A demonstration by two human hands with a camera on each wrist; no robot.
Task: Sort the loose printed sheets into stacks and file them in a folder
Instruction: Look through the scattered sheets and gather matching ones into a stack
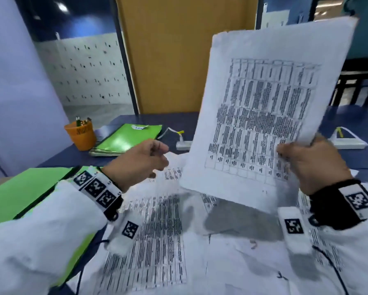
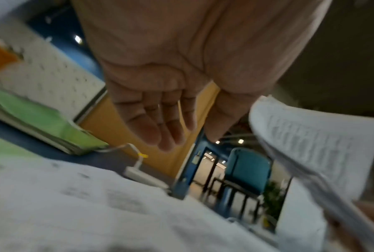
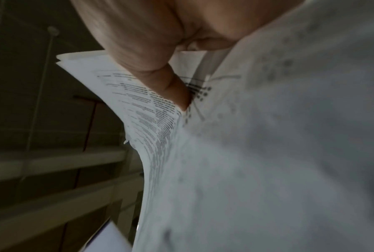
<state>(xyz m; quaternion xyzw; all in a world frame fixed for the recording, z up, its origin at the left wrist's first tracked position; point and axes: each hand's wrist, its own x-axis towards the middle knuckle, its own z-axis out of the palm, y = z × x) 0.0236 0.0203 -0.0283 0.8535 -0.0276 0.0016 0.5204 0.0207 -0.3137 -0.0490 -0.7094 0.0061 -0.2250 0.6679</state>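
My right hand pinches the lower right corner of a bundle of printed sheets and holds it upright above the table. In the right wrist view the thumb presses on the printed sheets. My left hand hovers just left of the bundle, fingers relaxed and holding nothing; the left wrist view shows its open palm with the lifted sheets to its right. More loose printed sheets lie spread on the table below. A green folder lies at the near left.
A second green folder on a paper pile sits at the back, beside an orange pen cup. White power strips with cables lie on the dark blue table. A wooden panel stands behind.
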